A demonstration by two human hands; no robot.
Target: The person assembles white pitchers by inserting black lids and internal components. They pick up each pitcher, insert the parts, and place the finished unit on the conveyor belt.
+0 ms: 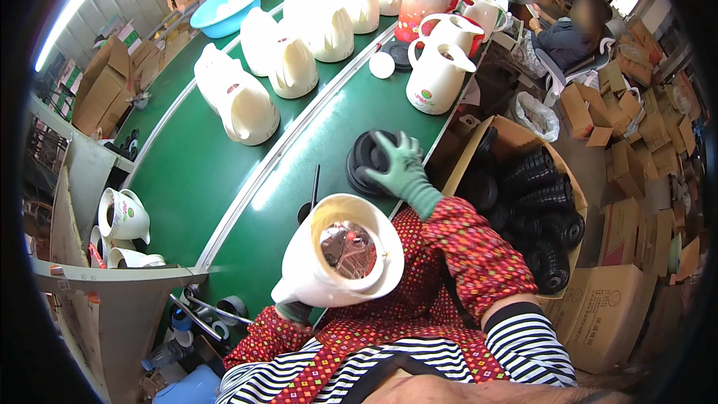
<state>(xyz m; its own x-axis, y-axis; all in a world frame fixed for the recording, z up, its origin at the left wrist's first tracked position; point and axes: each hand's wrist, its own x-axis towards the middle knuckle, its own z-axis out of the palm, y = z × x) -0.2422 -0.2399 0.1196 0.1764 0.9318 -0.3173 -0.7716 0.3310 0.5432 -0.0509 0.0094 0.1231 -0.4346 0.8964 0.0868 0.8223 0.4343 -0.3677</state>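
A disc-fetching step is apparently being performed: the right hand (404, 164) is being spread over stacked black discs (359, 158) on the green bench (325, 131) — whether one is being gripped cannot be told. The white jug (308, 256) is being grasped by the left hand (295, 310), mostly hidden, at the bench's near edge — a disc lifted clear is probably being called for.

Left hand (295, 311) holding white jug (308, 262); gloved right hand (402, 168) touching black discs (360, 158).
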